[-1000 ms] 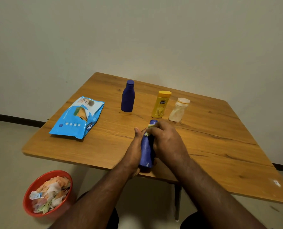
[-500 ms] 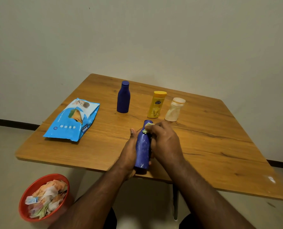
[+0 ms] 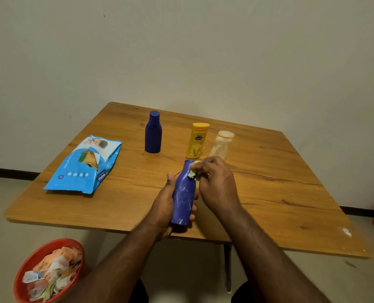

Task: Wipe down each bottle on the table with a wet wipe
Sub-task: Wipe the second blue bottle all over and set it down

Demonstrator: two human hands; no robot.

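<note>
The left hand held the blue bottle just above the near edge of the worktop, tilted with its neck pointing away, the fingers curled around the lower body from beneath. The right hand had its grip pinched on a crumpled wet wipe, pressed against the bottle's shoulder just below the cap. White streaks showed on the lower body, so the step in hand appeared to be the rubbing of this bottle, and it looked unfinished. The next move probably called for drawing the wipe down the streaked body while the left hand turned the bottle, then standing it back on the worktop. Three others stood upright further back: a second blue bottle, a yellow bottle and a small clear bottle, the last two near each other. The wipes pack lay flat to the left, and a red bin of used wipes sat on the floor.
</note>
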